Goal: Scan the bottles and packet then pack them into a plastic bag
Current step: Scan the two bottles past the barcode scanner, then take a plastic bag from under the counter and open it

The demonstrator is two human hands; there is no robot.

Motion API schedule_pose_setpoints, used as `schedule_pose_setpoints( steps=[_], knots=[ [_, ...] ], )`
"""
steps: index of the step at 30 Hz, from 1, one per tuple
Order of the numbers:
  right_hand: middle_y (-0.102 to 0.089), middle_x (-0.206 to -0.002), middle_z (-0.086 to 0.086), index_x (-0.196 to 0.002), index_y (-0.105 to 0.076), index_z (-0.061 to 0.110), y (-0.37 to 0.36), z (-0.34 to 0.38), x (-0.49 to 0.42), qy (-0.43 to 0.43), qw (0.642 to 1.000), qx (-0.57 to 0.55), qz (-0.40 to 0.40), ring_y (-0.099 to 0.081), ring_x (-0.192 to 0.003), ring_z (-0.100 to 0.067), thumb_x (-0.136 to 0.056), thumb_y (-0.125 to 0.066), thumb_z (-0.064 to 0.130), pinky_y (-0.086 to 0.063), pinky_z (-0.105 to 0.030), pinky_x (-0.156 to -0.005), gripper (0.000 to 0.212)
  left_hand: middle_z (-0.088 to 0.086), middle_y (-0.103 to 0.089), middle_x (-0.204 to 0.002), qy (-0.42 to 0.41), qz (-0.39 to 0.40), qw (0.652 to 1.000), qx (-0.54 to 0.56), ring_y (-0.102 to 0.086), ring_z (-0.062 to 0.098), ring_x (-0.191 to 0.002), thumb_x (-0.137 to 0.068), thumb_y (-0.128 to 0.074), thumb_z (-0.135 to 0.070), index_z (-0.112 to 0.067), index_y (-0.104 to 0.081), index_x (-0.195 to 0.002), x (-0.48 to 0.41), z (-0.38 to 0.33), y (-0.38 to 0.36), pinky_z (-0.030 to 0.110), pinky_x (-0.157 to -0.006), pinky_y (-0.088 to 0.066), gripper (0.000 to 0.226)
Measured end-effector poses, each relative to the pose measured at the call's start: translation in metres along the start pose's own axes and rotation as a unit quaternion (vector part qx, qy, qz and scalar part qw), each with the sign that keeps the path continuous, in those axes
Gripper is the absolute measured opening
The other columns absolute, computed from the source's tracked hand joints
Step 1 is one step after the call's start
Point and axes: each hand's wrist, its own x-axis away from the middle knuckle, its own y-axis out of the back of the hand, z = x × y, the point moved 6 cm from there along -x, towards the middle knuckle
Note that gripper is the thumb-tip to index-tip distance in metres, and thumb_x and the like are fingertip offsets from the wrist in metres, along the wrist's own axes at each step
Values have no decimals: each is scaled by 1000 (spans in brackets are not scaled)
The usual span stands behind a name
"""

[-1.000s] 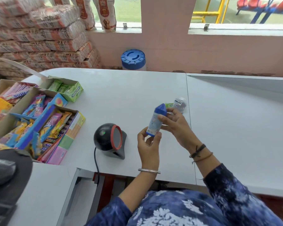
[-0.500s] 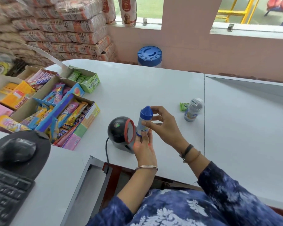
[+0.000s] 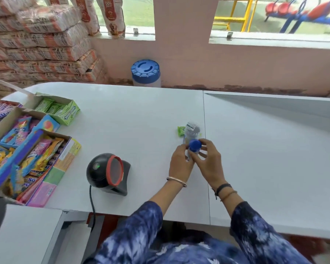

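Both hands hold a small white bottle with a blue cap (image 3: 195, 145) upright over the white counter (image 3: 141, 115). My left hand (image 3: 180, 162) wraps its left side and my right hand (image 3: 209, 161) its right side. Just behind it stands a second small bottle with a white cap (image 3: 192, 129). A little green packet (image 3: 181, 130) lies flat to the left of that bottle. The black barcode scanner with a red ring (image 3: 108, 173) sits to the left of my hands, its window facing right. No plastic bag is in sight.
Open cartons of sweets and gum (image 3: 32, 141) crowd the counter's left side. The scanner's cable (image 3: 92, 202) runs off the near edge. A blue-lidded jar (image 3: 145, 73) stands beyond the far edge, with stacked sacks (image 3: 42, 48) at the back left.
The blue-capped bottle moved right, away from the scanner window, and now sits near the other bottle and packet. Both hands went with it.
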Motion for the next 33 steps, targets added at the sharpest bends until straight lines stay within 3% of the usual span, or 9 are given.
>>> schedule_pose_setpoints(
  steps=[2,6,9,13,19,23,25,29,33],
  knots=[
    [-61,-112,-5,-117,-52,8,1,-7,-6,-2,1000,-2,4,-59,-96,-13,-78,-72,7,-52,-16,-81,43,14,-64,-108,3,-13,1000,-3,-62,24,-83,-84,-61,-11,-8,-57,-112,-4,-1,-6,18,-70,-47,29],
    [-60,-112,-7,-117,-51,7,-4,-20,0,-16,999,28,32,-57,-96,-15,-80,-71,12,-50,-24,-85,43,12,-60,-117,22,-43,999,-10,-56,15,-84,-84,-61,-8,-6,-54,-118,7,9,1,29,-79,-53,35],
    [-55,-114,-11,-118,-48,6,0,-24,24,-44,996,74,13,-54,-94,-16,-81,-68,12,-46,-26,-81,43,9,-59,-119,29,-75,997,-22,-54,12,-92,-84,-61,-8,-8,-53,-119,30,21,18,27,-82,-51,36],
    [-56,-110,-7,-113,-51,9,-12,-5,69,-1,992,124,18,-56,-92,-19,-83,-63,15,-47,-29,-77,33,10,-61,-113,3,-126,992,-18,-54,12,-97,-85,-57,-7,-7,-57,-113,70,30,54,27,-82,-49,28],
    [-60,-104,-5,-107,-56,9,-67,46,147,60,991,80,94,-56,-92,-15,-83,-63,14,-42,-25,-81,26,6,-62,-113,-2,-169,985,-46,-55,18,-106,-88,-53,-9,-9,-57,-112,164,62,121,31,-90,-49,25],
    [-61,-106,-5,-108,-56,10,-112,77,211,65,982,37,172,-57,-98,-15,-85,-62,16,-43,-23,-84,25,7,-62,-112,9,-195,974,-116,-54,18,-106,-87,-54,-10,-10,-57,-112,250,95,174,25,-93,-44,25],
    [-61,-107,-6,-109,-56,11,-140,92,247,97,969,40,225,-57,-99,-18,-86,-61,18,-40,-21,-84,25,8,-62,-114,19,-219,963,-155,-54,22,-108,-86,-55,-10,-8,-58,-110,295,112,201,28,-96,-42,24],
    [-60,-115,-10,-116,-54,9,-195,124,316,182,922,70,335,-56,-107,-26,-84,-58,10,-47,-41,-91,32,13,-58,-125,143,-215,944,-206,-57,30,-112,-85,-59,-22,-11,-51,-121,374,158,244,35,-88,-47,38],
    [-53,-134,-10,-128,-50,11,-230,141,356,268,858,126,419,-47,-127,-27,-80,-54,4,-40,-44,-103,49,16,-46,-142,214,-143,948,-184,-45,29,-130,-86,-61,-23,-7,-37,-136,401,193,250,43,-108,-37,58]
  ],
)
